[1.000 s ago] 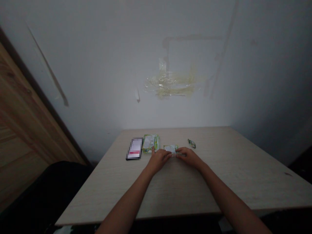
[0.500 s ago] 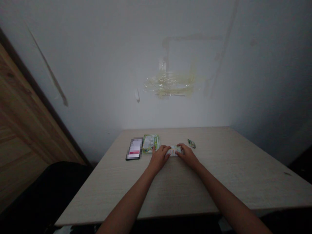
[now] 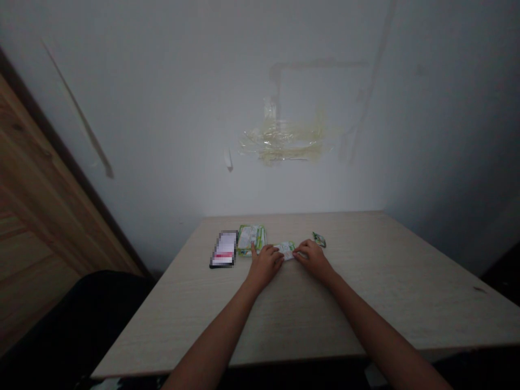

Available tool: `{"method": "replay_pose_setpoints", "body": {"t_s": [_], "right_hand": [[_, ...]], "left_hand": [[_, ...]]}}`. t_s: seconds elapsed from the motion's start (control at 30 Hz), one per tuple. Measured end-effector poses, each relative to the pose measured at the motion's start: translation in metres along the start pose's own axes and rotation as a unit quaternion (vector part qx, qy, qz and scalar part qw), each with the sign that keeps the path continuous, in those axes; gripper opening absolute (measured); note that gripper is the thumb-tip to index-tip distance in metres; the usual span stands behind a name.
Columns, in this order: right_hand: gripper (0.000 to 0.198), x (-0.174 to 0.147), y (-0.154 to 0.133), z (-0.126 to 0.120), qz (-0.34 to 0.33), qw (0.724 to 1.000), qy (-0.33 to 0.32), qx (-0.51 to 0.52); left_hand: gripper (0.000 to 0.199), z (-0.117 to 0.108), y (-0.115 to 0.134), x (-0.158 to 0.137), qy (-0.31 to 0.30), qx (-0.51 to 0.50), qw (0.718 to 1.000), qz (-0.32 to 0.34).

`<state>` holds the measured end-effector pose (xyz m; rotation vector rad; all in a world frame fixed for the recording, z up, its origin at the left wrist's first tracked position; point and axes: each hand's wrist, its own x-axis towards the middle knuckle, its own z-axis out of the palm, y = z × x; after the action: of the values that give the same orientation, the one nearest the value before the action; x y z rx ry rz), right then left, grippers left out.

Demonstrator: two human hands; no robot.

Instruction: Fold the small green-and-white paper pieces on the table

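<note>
A small green-and-white printed packet (image 3: 286, 250) lies on the table between my hands. My left hand (image 3: 265, 266) is on its left end, fingers bent over it and the outer finger sticking out toward the packets beside it. At the right end, the thumb and fingers of my right hand (image 3: 314, 259) pinch the packet's edge. Several flat green-and-white packets (image 3: 251, 236), seemingly stacked, lie just beyond my left hand. A small crumpled dark green and white piece (image 3: 319, 239) rests past my right hand; its kind is unclear.
A phone (image 3: 224, 249) with a blurred screen lies left of the packets. The pale wooden table (image 3: 300, 319) meets a wall (image 3: 162, 108) bearing peeling clear tape (image 3: 284, 142). A wooden panel (image 3: 36, 179) and a dark object (image 3: 81, 314) stand at the left.
The right hand's fingers have drawn together at the packet's right edge, leaving more of its printed face showing. My left fingers have shifted slightly on it. The other things stay put.
</note>
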<state>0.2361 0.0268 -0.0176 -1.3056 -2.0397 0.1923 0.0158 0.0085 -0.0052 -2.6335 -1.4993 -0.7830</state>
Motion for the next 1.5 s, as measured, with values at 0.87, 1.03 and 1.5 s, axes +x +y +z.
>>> {"method": "replay_pose_setpoints", "body": {"t_s": [0.87, 1.03, 1.5], "right_hand": [[0.019, -0.001, 0.000, 0.002, -0.063, 0.998, -0.021, -0.004], [0.019, 0.000, -0.003, -0.003, -0.020, 0.999, -0.024, -0.029], [0.024, -0.001, 0.005, -0.007, 0.018, 0.999, -0.039, -0.015]], "left_hand": [[0.028, -0.005, 0.006, -0.002, -0.037, -0.026, 0.999, 0.002], [0.031, -0.005, 0.008, -0.001, -0.047, -0.038, 0.998, 0.015], [0.034, -0.011, 0.008, -0.002, -0.065, -0.087, 0.993, 0.040]]}}
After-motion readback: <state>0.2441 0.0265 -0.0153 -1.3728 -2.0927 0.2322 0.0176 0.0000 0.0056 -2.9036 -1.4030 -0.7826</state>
